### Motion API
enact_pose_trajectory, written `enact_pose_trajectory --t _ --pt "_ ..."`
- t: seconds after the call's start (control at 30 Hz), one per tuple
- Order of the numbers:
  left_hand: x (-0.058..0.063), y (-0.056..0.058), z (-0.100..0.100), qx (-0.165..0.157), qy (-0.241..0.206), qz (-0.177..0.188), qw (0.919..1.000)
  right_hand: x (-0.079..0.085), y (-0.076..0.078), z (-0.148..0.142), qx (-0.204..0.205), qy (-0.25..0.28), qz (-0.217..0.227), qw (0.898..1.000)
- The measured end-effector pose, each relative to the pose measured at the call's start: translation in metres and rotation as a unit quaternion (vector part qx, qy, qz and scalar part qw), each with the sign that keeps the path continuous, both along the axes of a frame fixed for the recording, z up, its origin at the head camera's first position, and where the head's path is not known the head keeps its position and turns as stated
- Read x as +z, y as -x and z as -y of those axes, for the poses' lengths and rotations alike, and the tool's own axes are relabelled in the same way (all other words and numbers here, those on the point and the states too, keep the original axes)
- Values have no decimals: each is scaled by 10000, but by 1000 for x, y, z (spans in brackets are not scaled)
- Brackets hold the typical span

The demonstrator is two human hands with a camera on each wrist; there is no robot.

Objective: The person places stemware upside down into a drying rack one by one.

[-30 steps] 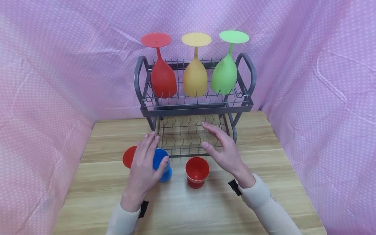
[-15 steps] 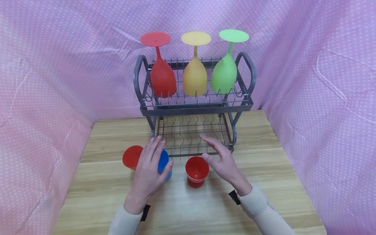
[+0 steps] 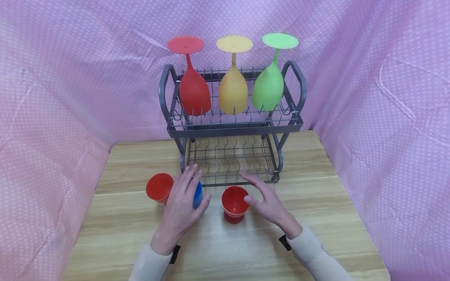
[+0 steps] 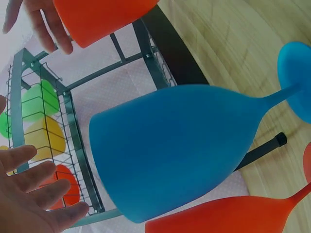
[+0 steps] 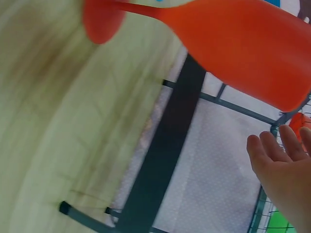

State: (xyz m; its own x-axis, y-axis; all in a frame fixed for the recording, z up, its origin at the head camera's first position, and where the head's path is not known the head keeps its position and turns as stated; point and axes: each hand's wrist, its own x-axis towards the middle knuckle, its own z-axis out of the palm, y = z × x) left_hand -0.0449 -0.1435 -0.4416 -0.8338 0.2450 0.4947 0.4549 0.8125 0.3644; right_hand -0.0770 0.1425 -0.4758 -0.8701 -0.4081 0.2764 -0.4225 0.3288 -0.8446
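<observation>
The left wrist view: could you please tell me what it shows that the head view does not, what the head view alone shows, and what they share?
Left wrist only: the stem and foot of the blue goblet, hidden in the head view behind the left hand.

Head only: the left sleeve, the right sleeve, and the insides of the left red goblet and middle red goblet.

Both: those three goblets, at least part of each hand, and the rack with its red, yellow and green goblets.

The table (image 3: 228,253) carries a rack (image 3: 235,130), two red goblets (image 3: 233,201) and a blue goblet (image 4: 170,148).
</observation>
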Motion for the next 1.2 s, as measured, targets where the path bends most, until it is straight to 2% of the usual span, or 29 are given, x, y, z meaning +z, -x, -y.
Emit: enact_pose_trajectory --t 0.3,0.5,0.73,1.03,1.2 --pt "-10 -4 -3 -79 -42 87 9999 -21 -4 -8 266 -173 313 9990" --pt "-16 -6 -3 -105 -71 49 9999 -37 -11 -12 297 -190 774 9964" --pt "-18 -7 -2 -121 -37 10 9999 -47 -16 -11 247 65 1319 9909" --pt "-19 -8 -2 -193 1 38 9998 -55 -16 -6 240 189 1524 9878" --pt "-20 -9 -5 -270 9 45 9996 -58 -16 -3 198 99 1476 9888"
